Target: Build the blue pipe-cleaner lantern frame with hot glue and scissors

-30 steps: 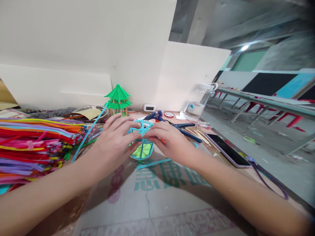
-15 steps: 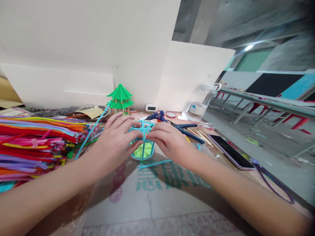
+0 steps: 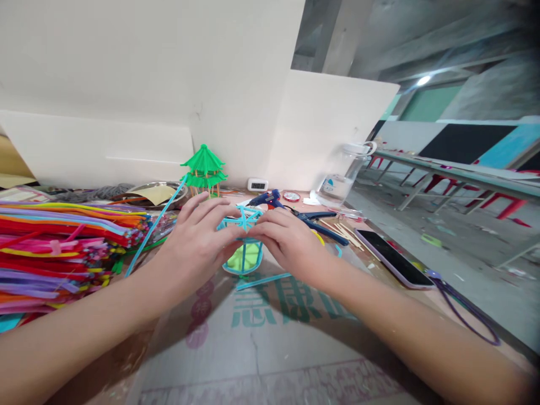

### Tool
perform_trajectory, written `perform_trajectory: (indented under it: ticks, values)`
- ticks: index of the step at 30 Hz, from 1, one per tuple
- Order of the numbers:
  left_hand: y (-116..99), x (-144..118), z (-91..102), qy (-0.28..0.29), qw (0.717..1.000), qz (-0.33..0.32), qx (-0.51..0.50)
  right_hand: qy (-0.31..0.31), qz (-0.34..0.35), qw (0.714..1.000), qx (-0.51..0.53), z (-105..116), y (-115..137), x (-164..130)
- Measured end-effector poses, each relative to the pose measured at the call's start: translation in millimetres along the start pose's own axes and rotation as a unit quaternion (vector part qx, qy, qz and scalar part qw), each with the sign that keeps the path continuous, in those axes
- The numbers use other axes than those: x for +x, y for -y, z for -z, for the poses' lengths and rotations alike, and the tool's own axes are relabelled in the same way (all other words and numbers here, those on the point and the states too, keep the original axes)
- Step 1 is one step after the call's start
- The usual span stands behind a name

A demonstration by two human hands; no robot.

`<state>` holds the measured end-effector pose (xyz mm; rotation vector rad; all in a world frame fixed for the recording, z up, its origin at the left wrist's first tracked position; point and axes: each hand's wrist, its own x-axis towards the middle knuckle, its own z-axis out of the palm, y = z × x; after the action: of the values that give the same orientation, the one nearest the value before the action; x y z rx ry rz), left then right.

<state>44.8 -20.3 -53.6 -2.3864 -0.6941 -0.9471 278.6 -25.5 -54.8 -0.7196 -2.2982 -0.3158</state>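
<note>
Cluttered craft table (image 3: 270, 360) against white boards, workshop hall to the right, pipe cleaners (image 3: 63, 247) piled left, phone (image 3: 394, 257) right, left hand (image 3: 198, 244) and right hand (image 3: 287, 242) with fingers curled, pinching a blue frame (image 3: 243, 239) at centre

We cup our left hand (image 3: 198, 242) and right hand (image 3: 287, 242) around a blue pipe-cleaner frame (image 3: 243, 239) on the worktop (image 3: 270, 349), a pipe-cleaner pile (image 3: 63, 247) by its left edge.
</note>
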Motion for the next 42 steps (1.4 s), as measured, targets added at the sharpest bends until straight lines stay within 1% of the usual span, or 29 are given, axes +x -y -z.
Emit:
perform_trajectory:
  ticks: [2,5,8,10,14,18,22,24,27,31,35,42]
  values:
    - [0.0,0.4,0.5,0.003,1.0,-0.004,0.01,0.014,-0.03,0.999,0.012,5.5,-2.3,1.8]
    - [0.6,1.2,1.0,0.0,1.0,-0.019,0.02,0.06,-0.071,0.995,0.042,21.1,-9.4,5.2]
    - [1.7,1.3,1.0,0.004,0.999,-0.027,0.021,0.098,-0.089,0.99,0.057,35.7,-16.9,7.0]
    - [2.4,0.8,0.9,0.004,0.999,-0.027,0.019,0.11,-0.101,0.987,0.055,39.4,-19.7,7.0]
    - [3.1,-0.1,0.8,0.009,0.999,-0.028,0.017,0.115,-0.107,0.986,0.056,36.2,-19.8,7.0]
    - [1.9,0.0,1.3,0.014,1.0,-0.021,0.017,0.124,-0.097,0.986,0.05,31.1,-19.6,6.9]
    - [0.8,0.1,1.5,0.011,1.0,-0.017,0.013,0.082,-0.098,0.99,0.065,23.4,-22.8,4.0]
    - [0.8,0.0,1.3,0.009,1.0,-0.02,0.014,0.071,-0.092,0.991,0.066,19.7,-24.1,2.3]
    - [1.1,-0.1,1.1,0.009,1.0,-0.024,0.017,0.082,-0.066,0.994,0.043,18.2,-24.0,1.4]
    - [1.1,0.1,1.1,0.005,0.999,-0.027,0.018,0.099,-0.046,0.994,0.023,24.4,-19.5,4.2]
    - [-0.1,0.6,2.2,0.006,1.0,-0.021,0.01,0.117,-0.052,0.991,0.034,29.7,-14.8,7.1]
    - [-1.0,0.6,2.7,0.008,1.0,-0.019,0.011,0.122,-0.079,0.988,0.043,26.0,-15.1,5.8]
